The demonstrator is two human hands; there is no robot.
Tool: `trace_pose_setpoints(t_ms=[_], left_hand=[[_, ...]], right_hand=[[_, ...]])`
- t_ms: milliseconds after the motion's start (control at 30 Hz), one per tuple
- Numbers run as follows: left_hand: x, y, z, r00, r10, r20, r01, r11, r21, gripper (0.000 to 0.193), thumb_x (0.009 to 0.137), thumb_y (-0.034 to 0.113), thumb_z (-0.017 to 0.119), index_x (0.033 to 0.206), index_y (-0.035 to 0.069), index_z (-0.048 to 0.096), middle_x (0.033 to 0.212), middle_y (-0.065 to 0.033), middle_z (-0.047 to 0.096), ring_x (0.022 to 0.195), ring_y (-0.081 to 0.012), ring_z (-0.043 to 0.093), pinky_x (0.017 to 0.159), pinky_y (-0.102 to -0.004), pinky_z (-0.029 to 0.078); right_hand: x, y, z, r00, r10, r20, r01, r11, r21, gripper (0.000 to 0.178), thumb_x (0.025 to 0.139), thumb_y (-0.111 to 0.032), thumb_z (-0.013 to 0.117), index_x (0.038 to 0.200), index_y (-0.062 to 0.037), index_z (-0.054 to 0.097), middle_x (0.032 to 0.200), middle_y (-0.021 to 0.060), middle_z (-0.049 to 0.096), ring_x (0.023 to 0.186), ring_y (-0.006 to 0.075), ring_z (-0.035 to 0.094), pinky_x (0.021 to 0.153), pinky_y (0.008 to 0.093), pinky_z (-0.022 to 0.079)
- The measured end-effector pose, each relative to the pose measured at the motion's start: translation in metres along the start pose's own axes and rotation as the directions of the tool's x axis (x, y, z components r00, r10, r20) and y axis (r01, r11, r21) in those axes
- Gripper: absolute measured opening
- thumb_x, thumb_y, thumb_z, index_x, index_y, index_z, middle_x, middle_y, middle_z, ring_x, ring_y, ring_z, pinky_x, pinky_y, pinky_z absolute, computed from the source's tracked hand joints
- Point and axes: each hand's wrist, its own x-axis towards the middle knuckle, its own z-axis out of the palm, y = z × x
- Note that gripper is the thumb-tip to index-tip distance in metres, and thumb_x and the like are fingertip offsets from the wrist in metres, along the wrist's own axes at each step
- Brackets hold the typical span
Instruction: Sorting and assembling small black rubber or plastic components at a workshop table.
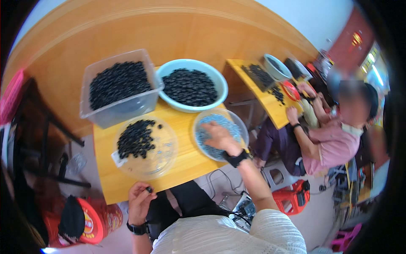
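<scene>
Between the fingers of my left hand, at the table's front edge, is a small round black part. My right hand reaches into a clear round tub of small blue-grey metal pieces; its fingers are spread over them, and whether one is pinched cannot be made out. Left of that tub, a shallow clear round lid carries a heap of black parts and a few scattered metal pieces.
Behind stand a clear rectangular bin and a light-blue basin, both full of black parts, on the yellow table. At right, a co-worker sits at another yellow table. A red bucket stands lower left.
</scene>
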Motion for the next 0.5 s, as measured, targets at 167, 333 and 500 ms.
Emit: trace_pose_setpoints(t_ms=[167,333,500], left_hand=[[0.001,-0.005,0.003,0.999,0.033,-0.029,-0.032,0.999,0.016,0.016,0.081,0.001,0.057,0.096,0.000,0.053,0.087,-0.0117,0.058,0.072,-0.0167,0.060,0.066,-0.0273,0.054],[-0.002,-0.010,0.008,0.999,0.033,0.007,-0.032,0.999,-0.008,0.016,0.080,0.001,0.058,0.096,-0.001,0.053,0.087,-0.0121,0.058,0.072,-0.0164,0.060,0.066,-0.0274,0.055],[-0.005,-0.009,0.008,0.999,0.039,0.014,-0.039,0.999,-0.004,0.016,0.081,0.001,0.058,0.096,-0.001,0.053,0.086,-0.0119,0.058,0.072,-0.0162,0.060,0.066,-0.0268,0.055]], right_hand=[[0.006,-0.002,0.011,0.995,0.012,0.103,-0.016,0.999,0.034,0.043,0.067,-0.004,0.064,0.109,-0.0101,0.054,0.108,0.0129,0.049,0.098,0.0348,0.053,0.085,0.0408,0.043],[0.004,0.017,0.018,0.999,0.037,0.032,-0.040,0.993,0.111,0.023,0.069,-0.001,0.060,0.093,-0.0047,0.059,0.099,0.0144,0.055,0.093,0.0336,0.056,0.080,0.0400,0.045],[0.009,0.040,0.016,0.943,0.045,-0.331,0.050,0.961,0.272,0.008,0.072,-0.005,0.060,0.077,-0.0013,0.065,0.073,0.0181,0.061,0.074,0.0334,0.060,0.071,0.0398,0.047]])
